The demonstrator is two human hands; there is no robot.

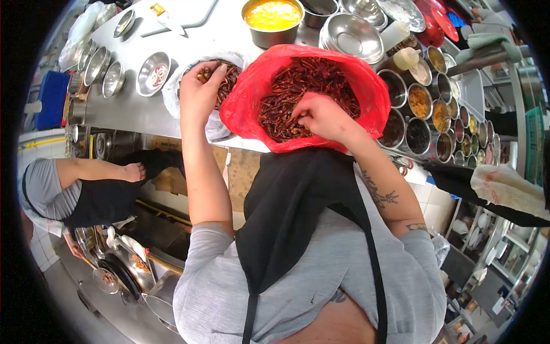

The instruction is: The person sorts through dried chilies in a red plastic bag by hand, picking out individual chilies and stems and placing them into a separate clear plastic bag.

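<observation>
A red plastic bag [236, 109] stands open on the steel counter, filled with dried red chilies [309, 71]. My right hand [326, 117] is down in it, thumb and fingers pinched on a dried chili. To the left, a white plastic bag [171, 94] holds dark brown-red dried pieces [230, 83], which look like chilies too. My left hand [201, 94] is over this bag, fingers curled at the pieces; what is in its grip is partly hidden by the hand.
A pot of orange-yellow liquid [272, 26] stands behind the bags, beside stacked steel bowls [352, 40]. Several seasoning containers [420, 100] line the right. Small bowls [153, 74] and a white board [177, 14] are at left. Another person's arm [94, 170] is by the stove at lower left.
</observation>
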